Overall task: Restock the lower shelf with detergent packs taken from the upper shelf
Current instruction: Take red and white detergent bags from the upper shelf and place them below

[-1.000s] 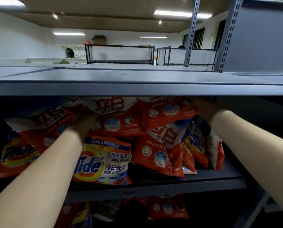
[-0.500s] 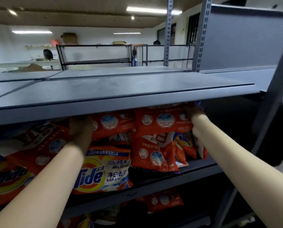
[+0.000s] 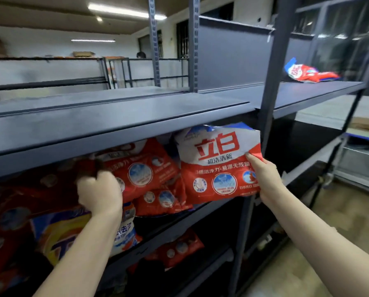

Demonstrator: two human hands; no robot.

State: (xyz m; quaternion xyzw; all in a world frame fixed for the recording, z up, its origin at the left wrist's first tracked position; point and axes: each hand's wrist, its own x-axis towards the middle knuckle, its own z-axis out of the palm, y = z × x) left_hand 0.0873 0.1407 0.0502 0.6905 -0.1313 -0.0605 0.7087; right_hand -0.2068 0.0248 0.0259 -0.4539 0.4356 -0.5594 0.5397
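R hand (image 3: 265, 179) pinches a red/white detergent pack (image 3: 219, 163) by its right edge, thumb on front, pack upright at the upper shelf (image 3: 211, 207) front edge, right end. L hand (image 3: 99, 192) grips another red pack (image 3: 140, 168) further left on same shelf. More packs on lower shelf (image 3: 175, 248) below.

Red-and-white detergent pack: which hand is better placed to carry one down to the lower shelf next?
Right. The right hand already pinches the red-and-white pack by its edge, pulled out past the shelf front. The left hand grips a red pack that sits among the pile.
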